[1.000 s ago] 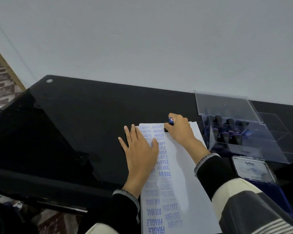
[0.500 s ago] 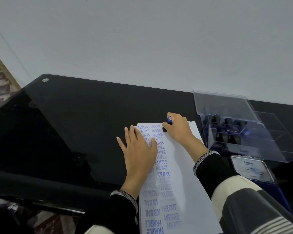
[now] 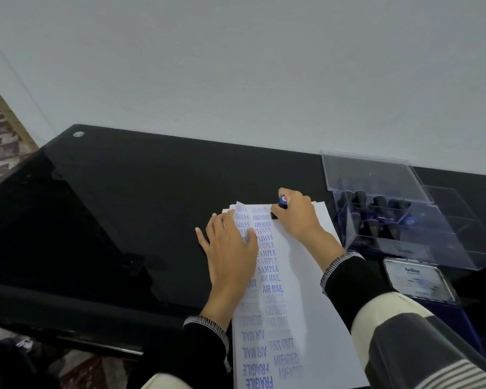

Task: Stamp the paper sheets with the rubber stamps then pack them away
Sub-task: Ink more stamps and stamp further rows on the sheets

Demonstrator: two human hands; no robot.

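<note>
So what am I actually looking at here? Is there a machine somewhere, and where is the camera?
There is no machine here: a person works with two bare hands, and the one camera sits on their head, looking forward and down. That is why you see sleeves coming in from the bottom edge.

On the black glass table lies a stack of paper sheets; the top one is covered with blue stamped words such as SAMPLE, AIR MAIL and FRAGILE. The left hand rests flat on the paper. The right hand has its grip round a rubber stamp with a blue top, set against the sheet near its far edge.

To the right stands a clear plastic box, lid open, with more dark stamps inside. Nearer the person lies an ink pad tin.
</note>
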